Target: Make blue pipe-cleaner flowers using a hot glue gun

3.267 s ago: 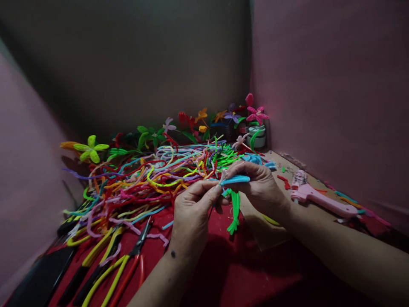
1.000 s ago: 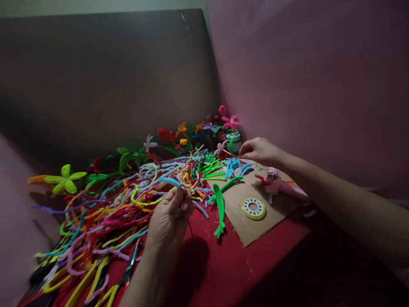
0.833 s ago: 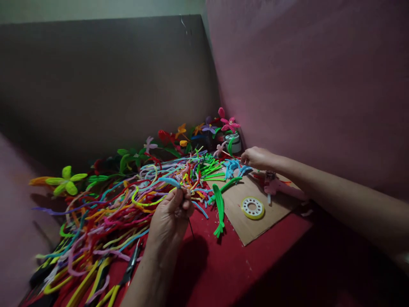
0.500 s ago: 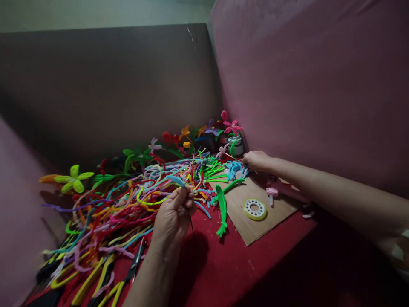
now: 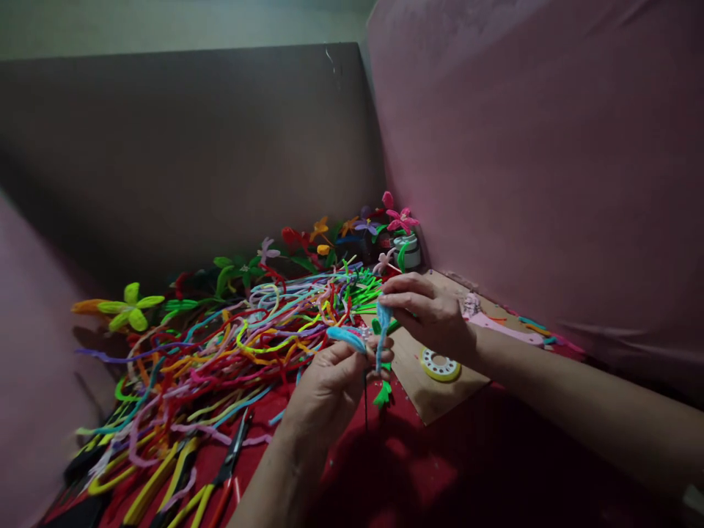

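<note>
My left hand (image 5: pixel 330 385) is closed in a pinch on a thin dark wire stem with a light blue pipe-cleaner petal (image 5: pixel 345 337) at its top. My right hand (image 5: pixel 426 312) pinches a second light blue petal (image 5: pixel 382 330), which hangs down right beside the first one. Both hands meet over the front edge of a brown cardboard sheet (image 5: pixel 434 392). A green pipe-cleaner leaf (image 5: pixel 383 394) lies just under them on the red cloth.
A big tangle of coloured pipe cleaners (image 5: pixel 220 345) covers the left half. Finished pipe-cleaner flowers (image 5: pixel 401 218) stand along the back wall. A tape roll (image 5: pixel 438 364) and a pink glue gun (image 5: pixel 503 326) lie on the cardboard. Pliers (image 5: pixel 220 477) lie front left.
My right hand reached to the blue petals at the back right, picked one up and came back to my left hand. My left hand shifted slightly right with its stem.
</note>
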`<move>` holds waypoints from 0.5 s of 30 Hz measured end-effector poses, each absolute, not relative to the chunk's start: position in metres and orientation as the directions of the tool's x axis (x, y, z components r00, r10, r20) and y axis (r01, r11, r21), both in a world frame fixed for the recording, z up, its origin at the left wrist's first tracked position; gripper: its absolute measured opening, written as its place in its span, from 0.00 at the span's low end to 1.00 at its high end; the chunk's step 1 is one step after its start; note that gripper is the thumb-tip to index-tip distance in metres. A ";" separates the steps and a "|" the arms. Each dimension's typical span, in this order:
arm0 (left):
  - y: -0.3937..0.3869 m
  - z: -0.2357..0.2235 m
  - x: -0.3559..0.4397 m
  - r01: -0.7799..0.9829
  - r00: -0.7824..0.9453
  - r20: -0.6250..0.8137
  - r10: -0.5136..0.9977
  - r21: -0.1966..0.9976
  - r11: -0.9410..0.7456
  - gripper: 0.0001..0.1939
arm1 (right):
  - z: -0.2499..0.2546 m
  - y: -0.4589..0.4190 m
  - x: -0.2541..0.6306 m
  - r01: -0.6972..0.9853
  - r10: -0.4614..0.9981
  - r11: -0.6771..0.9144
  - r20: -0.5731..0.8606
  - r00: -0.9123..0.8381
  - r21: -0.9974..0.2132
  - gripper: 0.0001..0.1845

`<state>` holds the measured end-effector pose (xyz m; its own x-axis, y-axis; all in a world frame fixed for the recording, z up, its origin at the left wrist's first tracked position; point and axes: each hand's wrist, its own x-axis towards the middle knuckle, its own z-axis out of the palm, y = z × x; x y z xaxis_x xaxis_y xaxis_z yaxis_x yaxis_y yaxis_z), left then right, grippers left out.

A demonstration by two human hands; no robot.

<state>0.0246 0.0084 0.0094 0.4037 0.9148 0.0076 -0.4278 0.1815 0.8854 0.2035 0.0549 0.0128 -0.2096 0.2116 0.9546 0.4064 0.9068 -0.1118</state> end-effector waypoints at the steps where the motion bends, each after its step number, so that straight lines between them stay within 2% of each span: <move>1: 0.008 0.009 0.025 -0.422 0.406 -0.010 0.914 0.885 0.197 0.11 | 0.010 0.054 0.200 0.409 0.212 0.905 0.958 -0.195 -0.117 0.11; 6: 0.011 0.005 0.024 -0.446 0.305 -0.046 0.951 0.876 0.185 0.09 | -0.004 0.052 0.194 0.441 0.246 0.886 0.953 -0.179 -0.146 0.12; 10: 0.012 0.008 0.024 -0.418 0.288 -0.036 0.957 0.894 0.159 0.10 | -0.009 0.045 0.206 0.506 0.299 0.843 0.940 -0.164 -0.180 0.15; 13: 0.012 0.011 0.023 -0.387 0.278 -0.038 0.960 0.910 0.147 0.10 | -0.017 0.040 0.237 0.602 0.413 0.756 0.901 -0.133 -0.258 0.14; 15: 0.012 0.012 0.022 -0.365 0.265 -0.033 0.964 0.922 0.132 0.11 | -0.027 0.037 0.265 0.764 0.566 0.579 0.815 -0.125 -0.285 0.14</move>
<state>0.0220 0.0117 0.0116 0.2648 0.9637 -0.0333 -0.3649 0.1321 0.9216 0.2655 0.0370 -0.0273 -0.1253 0.5660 0.8148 0.7641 0.5789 -0.2846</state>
